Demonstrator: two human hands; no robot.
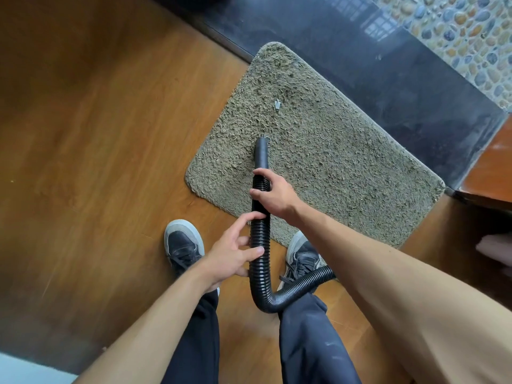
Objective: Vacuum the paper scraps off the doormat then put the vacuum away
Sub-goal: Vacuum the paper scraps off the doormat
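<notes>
A shaggy olive-grey doormat lies on the wooden floor in front of me. One pale paper scrap rests on its far half. A smaller scrap sits right at the tip of the black vacuum nozzle, which points down onto the mat. My right hand grips the ribbed black hose just behind the nozzle. Lower down, my left hand holds the same hose with thumb and fingers around it. The hose bends under my right forearm and runs out of sight; the vacuum body is hidden.
My two dark sneakers stand at the mat's near edge, the right one partly on it. A dark stone threshold runs beyond the mat, with pebble flooring past it. A wooden ledge is at the right.
</notes>
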